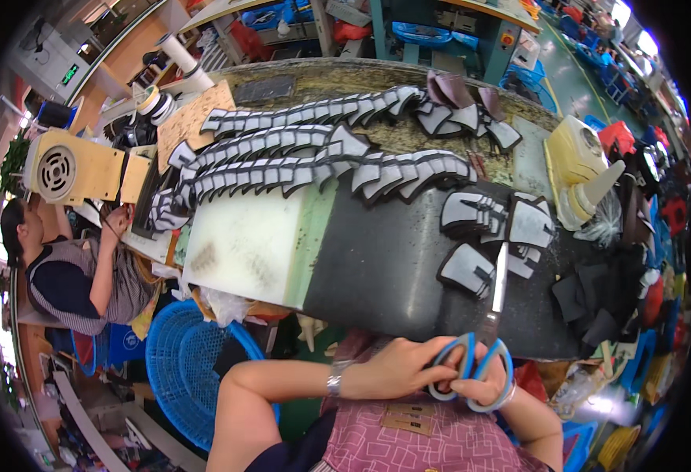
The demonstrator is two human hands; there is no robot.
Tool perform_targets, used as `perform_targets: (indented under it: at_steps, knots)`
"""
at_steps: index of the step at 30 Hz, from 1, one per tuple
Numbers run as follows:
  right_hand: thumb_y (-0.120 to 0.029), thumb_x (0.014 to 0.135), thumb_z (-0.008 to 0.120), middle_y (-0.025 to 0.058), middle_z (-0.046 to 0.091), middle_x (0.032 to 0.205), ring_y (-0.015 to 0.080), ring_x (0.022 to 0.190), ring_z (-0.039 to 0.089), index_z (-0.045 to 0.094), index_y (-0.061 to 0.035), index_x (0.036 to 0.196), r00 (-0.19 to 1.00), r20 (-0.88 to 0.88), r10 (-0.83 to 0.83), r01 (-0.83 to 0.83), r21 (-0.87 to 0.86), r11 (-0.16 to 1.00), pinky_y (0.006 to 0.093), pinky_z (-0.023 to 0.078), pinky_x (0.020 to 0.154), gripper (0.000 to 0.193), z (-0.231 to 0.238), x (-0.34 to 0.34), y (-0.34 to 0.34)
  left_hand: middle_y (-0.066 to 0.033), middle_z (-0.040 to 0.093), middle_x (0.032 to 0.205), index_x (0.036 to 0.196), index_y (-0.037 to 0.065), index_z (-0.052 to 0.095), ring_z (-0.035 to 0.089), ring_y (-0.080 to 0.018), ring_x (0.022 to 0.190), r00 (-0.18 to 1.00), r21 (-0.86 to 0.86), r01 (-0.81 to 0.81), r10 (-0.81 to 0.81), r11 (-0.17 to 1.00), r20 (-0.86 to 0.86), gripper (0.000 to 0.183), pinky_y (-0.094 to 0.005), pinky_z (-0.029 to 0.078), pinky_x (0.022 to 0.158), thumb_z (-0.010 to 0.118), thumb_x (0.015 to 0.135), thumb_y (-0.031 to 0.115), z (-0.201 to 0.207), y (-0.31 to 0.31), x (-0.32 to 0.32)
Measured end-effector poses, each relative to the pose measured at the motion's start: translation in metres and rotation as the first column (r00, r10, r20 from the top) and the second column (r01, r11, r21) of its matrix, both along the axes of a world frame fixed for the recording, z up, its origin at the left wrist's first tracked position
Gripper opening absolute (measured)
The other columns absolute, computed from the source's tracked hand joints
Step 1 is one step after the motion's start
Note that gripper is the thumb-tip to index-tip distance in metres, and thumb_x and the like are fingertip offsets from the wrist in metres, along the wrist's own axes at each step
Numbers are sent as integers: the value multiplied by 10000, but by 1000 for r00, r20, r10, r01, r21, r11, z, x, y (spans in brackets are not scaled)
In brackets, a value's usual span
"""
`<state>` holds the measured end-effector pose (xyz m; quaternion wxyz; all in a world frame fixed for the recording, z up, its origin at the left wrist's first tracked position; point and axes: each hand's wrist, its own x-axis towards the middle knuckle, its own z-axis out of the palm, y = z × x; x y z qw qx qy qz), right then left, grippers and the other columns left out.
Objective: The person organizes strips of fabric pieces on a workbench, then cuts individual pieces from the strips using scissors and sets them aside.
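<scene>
My scissors [490,321] point among piles [460,266] on the right of the bench [377,267]; rows of pieces [271,148] cross its far half; a basket [171,376] sits below its near-left corner.

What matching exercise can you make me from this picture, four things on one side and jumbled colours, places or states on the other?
Column one
1. Scissors
2. Plastic basket
3. Patterned apron
4. Grey-topped cut pieces

Column two
A. Pinkish, with pale outlined shapes
B. Overlapping in long rows on the worktable
C. Held by the left hand and right hand
D. Blue, on the person's left, below the tabletop

Right pairs: 1-C, 2-D, 3-A, 4-B
</scene>
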<state>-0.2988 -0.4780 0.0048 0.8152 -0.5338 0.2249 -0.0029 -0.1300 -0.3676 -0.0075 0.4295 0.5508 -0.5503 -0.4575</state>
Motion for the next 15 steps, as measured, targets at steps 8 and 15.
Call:
perform_targets:
  at_steps: [8,15]
  knots:
    - [-83,733,667,79,581,745,195,613,560,502,-53,891,987,67,-146,137,-822,552,332,453,588,231,37,51,-50,-183,568,1119,1185,69,540,592,-348,815,609,-2,60,-35,998,792,392,-389,494,662,574,803,146,-89,181,56]
    - [-161,739,565,162,550,1197,348,1167,492,535,-33,915,916,-250,313,-39,-834,-550,408,426,938,220,-27,50,-67,-232,470,1288,1372,95,345,485,-413,1141,934,510,29,-205,860,291,668,-419,424,941,611,759,100,-75,196,64]
